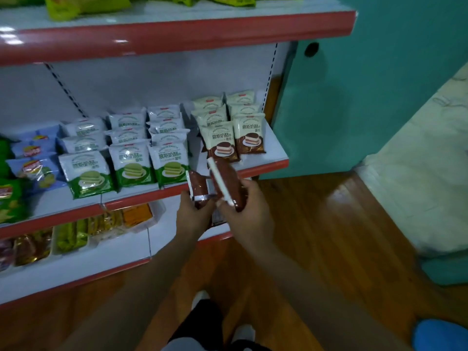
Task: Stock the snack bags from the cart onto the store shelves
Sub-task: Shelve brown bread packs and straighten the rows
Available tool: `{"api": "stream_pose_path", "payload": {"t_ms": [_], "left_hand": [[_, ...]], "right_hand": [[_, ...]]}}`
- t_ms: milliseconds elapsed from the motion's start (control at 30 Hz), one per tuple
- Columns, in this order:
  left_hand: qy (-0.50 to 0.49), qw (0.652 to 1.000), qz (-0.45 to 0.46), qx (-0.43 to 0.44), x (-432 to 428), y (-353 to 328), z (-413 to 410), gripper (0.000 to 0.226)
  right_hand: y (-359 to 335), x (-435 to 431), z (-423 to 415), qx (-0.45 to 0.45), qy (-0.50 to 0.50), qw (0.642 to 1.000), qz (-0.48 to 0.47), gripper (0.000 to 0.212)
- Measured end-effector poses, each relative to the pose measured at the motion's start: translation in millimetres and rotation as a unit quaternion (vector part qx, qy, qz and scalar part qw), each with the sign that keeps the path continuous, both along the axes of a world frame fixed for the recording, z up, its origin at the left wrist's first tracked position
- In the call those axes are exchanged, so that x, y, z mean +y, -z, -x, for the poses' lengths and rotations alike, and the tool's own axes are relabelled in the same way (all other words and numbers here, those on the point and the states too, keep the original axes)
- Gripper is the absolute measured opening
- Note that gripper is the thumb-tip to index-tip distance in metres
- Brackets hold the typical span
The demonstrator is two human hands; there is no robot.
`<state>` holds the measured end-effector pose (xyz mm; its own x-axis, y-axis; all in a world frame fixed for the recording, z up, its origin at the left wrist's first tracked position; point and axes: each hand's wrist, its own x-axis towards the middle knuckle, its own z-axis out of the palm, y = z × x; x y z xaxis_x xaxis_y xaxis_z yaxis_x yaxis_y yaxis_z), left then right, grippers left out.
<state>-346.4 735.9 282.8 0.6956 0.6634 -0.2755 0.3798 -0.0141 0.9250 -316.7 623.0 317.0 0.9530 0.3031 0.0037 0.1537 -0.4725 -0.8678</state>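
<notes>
My left hand [193, 214] grips a brown snack bag [198, 184] seen from its back, just in front of the middle shelf's red edge [266, 167]. My right hand [249, 211] holds a second brown snack bag [228, 183] with a white seam strip, tilted up toward the shelf. Both bags hover below a gap on the shelf between the green cake bags [169, 160] and the brown-and-cream cake bags [222, 140]. The cart is not in view.
Blue and green chip bags [35, 168] lie at the shelf's left. The lower shelf holds trays of yellow and orange packets [106, 224]. Above is a shelf with green bags [63, 6]. A teal wall [354, 97] and wooden floor [316, 224] are to the right.
</notes>
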Motion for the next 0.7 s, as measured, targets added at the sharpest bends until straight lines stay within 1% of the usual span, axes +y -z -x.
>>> {"api": "stream_pose_path", "payload": {"t_ms": [67, 133, 200, 233, 267, 333, 367, 400, 433, 467, 533, 600, 633, 667, 700], "left_hand": [[-0.005, 1.000, 0.027, -0.002, 1, 3, -8, 0.039], [-0.006, 0.998, 0.067, -0.015, 8, 9, -16, 0.033], [-0.032, 0.990, 0.138, -0.025, 16, 12, -26, 0.033], [-0.040, 0.984, 0.171, -0.023, 21, 15, -32, 0.030], [-0.036, 0.981, 0.192, -0.018, 26, 19, -38, 0.027], [0.014, 0.978, 0.206, 0.002, 32, 21, -53, 0.027], [0.035, 0.977, 0.210, 0.003, 33, 20, -61, 0.026], [0.046, 0.975, 0.218, -0.001, 34, 18, -70, 0.023], [0.054, 0.975, 0.214, -0.005, 36, 18, -79, 0.018], [0.056, 0.973, 0.222, -0.011, 38, 18, -88, 0.016], [0.063, 0.969, 0.238, -0.035, 41, 13, -106, 0.017], [0.083, 0.968, 0.230, -0.057, 43, 11, -119, 0.015], [0.089, 0.970, 0.215, -0.064, 43, 12, -123, 0.021], [0.091, 0.973, 0.197, -0.078, 41, 10, -127, 0.034], [0.087, 0.976, 0.178, -0.093, 38, 11, -131, 0.050]], "right_hand": [[0, 9, -6, -0.018, -0.049, 0.998, 0.035, 0.064], [-2, 11, -15, 0.001, -0.092, 0.996, 0.017, 0.062], [-6, 8, -34, 0.017, -0.113, 0.993, -0.021, 0.045], [-8, 6, -48, 0.018, -0.119, 0.992, -0.027, 0.035], [-9, 3, -62, 0.014, -0.123, 0.992, -0.022, 0.029], [-10, 1, -91, -0.014, -0.129, 0.991, 0.011, 0.026], [-10, 1, -105, -0.045, -0.131, 0.990, 0.032, 0.027], [-11, 1, -117, -0.078, -0.132, 0.987, 0.053, 0.035], [-12, 1, -130, -0.098, -0.130, 0.984, 0.067, 0.047], [-15, 1, -142, -0.101, -0.127, 0.983, 0.081, 0.062], [-21, 1, -167, -0.074, -0.133, 0.982, 0.113, 0.090], [-25, 1, -190, -0.048, -0.136, 0.974, 0.177, 0.113], [-27, 2, -198, -0.027, -0.121, 0.971, 0.202, 0.121], [-24, 2, -204, 0.015, -0.097, 0.975, 0.198, 0.126], [-19, 0, -210, 0.075, -0.077, 0.981, 0.160, 0.126]]}}
